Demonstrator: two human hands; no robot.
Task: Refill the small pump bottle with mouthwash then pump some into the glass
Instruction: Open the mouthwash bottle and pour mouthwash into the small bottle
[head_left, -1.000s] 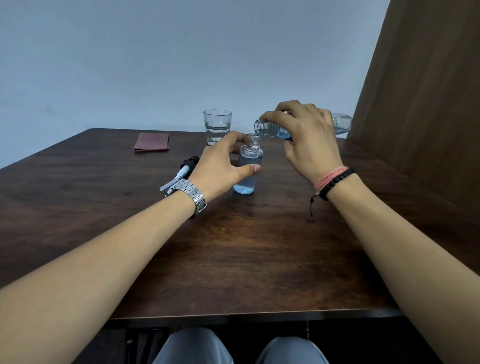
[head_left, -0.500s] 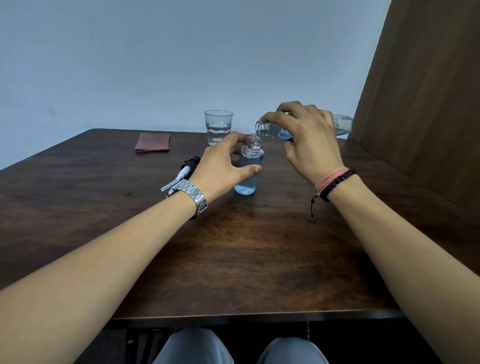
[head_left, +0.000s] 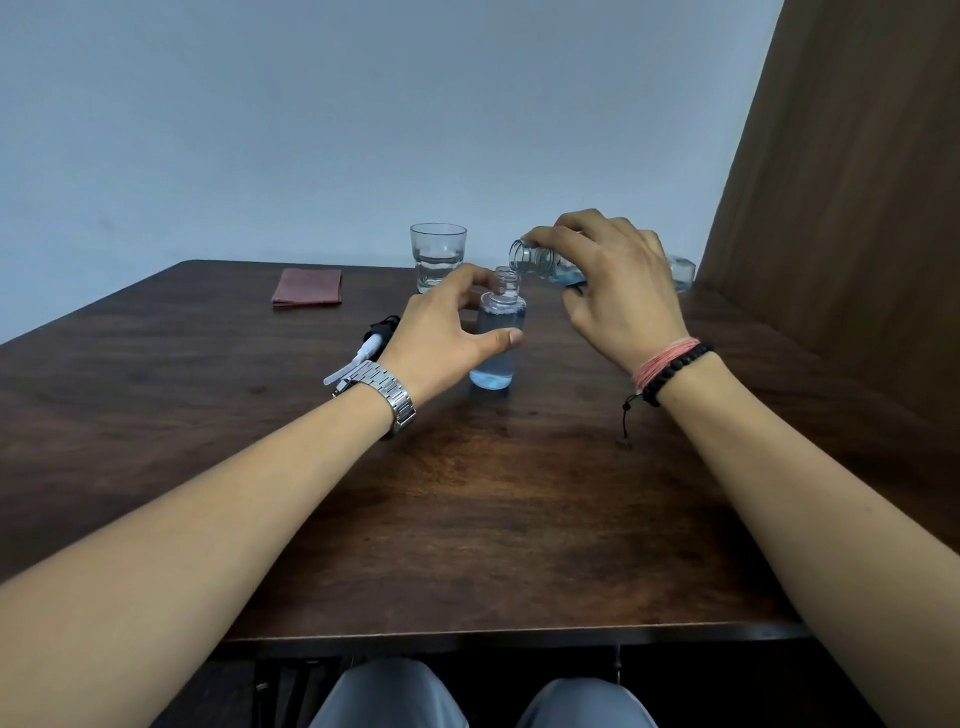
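Note:
A small clear bottle (head_left: 497, 332) stands upright mid-table with its neck open, filled with pale blue liquid almost to the shoulder. My left hand (head_left: 441, 338) curls round it, thumb in front and fingers behind. My right hand (head_left: 613, 291) grips the larger mouthwash bottle (head_left: 540, 262) tipped nearly flat, its open mouth just above and right of the small bottle's neck. Blue liquid lies along the tipped bottle's lower side. The pump head (head_left: 371, 343), black with a white tube, lies on the table behind my left wrist. A glass (head_left: 437, 257) with a little clear liquid stands beyond.
A folded reddish cloth (head_left: 307, 287) lies at the back left of the dark wooden table (head_left: 467, 519). A brown wooden panel (head_left: 841, 208) rises along the right side. A pale wall stands behind. My knees show under the near edge.
Both hands and both bottles have stayed nearly still; the big bottle stays tipped over the small bottle's neck. The level in the small bottle looks slightly higher.

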